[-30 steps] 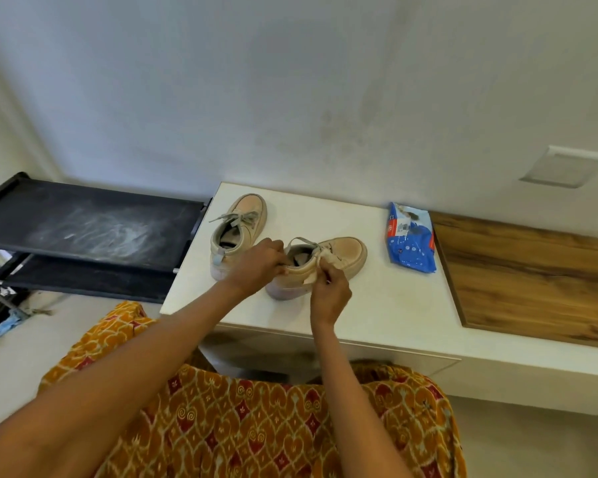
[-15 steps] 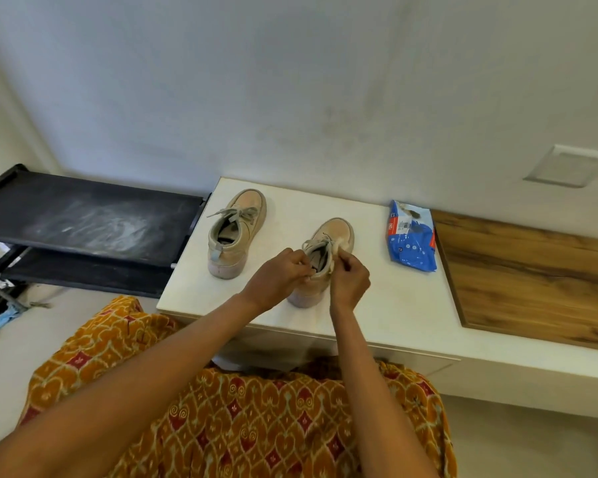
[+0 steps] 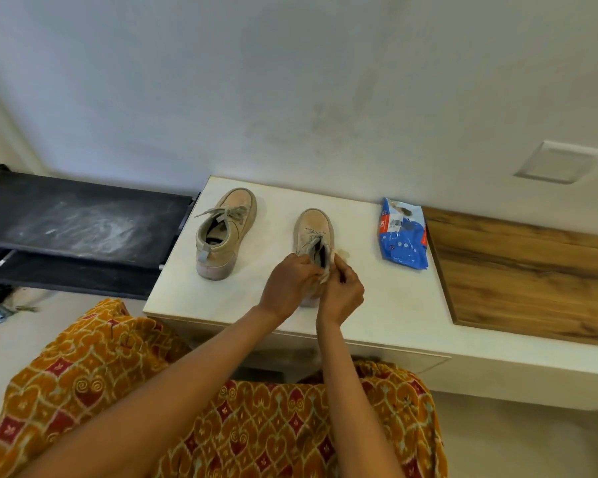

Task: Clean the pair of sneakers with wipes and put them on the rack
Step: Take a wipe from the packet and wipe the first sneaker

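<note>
At the frame centre, both hands work at the heel of the right sneaker (image 3: 314,232) standing on the white counter (image 3: 390,298). The left hand (image 3: 290,284) grips its collar; the right hand (image 3: 342,291) pinches a wipe (image 3: 326,277) against it. The other sneaker (image 3: 225,232) stands just left. The rack (image 3: 76,222) is at the left edge, the wipes pack (image 3: 403,238) right of centre.

head view | worn high, facing forward and down (wide-angle) | near white counter (image 3: 387,305), wall behind

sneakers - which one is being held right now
The sneaker nearer the blue wipes pack: that sneaker is gripped at its heel by both hands; the other sneaker stands untouched.
</note>
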A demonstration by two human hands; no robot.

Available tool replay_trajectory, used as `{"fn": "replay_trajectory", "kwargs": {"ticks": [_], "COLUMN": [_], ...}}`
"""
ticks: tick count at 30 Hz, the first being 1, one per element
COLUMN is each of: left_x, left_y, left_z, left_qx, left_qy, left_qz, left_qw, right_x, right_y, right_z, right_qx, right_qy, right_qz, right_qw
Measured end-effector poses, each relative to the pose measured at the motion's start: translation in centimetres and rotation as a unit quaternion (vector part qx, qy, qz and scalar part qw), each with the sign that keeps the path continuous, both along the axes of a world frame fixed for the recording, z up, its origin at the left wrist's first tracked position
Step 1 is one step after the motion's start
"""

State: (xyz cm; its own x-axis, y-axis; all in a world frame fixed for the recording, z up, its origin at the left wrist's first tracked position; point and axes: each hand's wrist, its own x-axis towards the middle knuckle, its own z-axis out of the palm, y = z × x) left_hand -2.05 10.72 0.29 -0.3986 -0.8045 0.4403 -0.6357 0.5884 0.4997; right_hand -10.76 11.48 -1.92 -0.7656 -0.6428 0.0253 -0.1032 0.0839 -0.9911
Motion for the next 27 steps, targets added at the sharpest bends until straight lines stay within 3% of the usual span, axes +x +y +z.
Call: {"fn": "replay_trajectory", "kwargs": {"ticks": [4,8,13,17,23,25,27], "left_x": [-0.5,-0.3,-0.8,-0.8,-1.7,-1.5,-0.9], "left_y": [0.0,-0.4,-1.7,-1.9,-2.5,-2.0,-0.8], "left_z": [-0.1,0.8,1.0,0.9,0.9,0.3,-0.5], "left_qx": [0.023,0.053,0.059,0.071,0.076,0.087,0.132], "left_qy": [0.037,0.02,0.008,0.008,0.013,0.062,0.199], "left_qz": [0.037,0.016,0.016,0.007,0.009,0.028,0.084], "left_qw": [0.998,0.998,0.998,0.997,0.997,0.994,0.967], "right_x": [0.9,-0.9,0.9,2.4,0.2,-0.3,-0.5], "right_y": [2.8,0.9,0.7,2.5,1.4,1.6,1.9], "right_z": [-1.8,-2.1,-0.5,-2.8,-1.6,-1.2,-0.9], "right_qx": [0.008,0.054,-0.004,0.04,0.059,0.05,0.022], "right_qy": [-0.008,-0.048,-0.071,-0.058,-0.103,-0.065,-0.028], "right_qz": [-0.012,-0.031,-0.038,-0.017,-0.035,-0.005,0.04], "right_qw": [1.0,0.997,0.997,0.997,0.992,0.997,0.999]}}
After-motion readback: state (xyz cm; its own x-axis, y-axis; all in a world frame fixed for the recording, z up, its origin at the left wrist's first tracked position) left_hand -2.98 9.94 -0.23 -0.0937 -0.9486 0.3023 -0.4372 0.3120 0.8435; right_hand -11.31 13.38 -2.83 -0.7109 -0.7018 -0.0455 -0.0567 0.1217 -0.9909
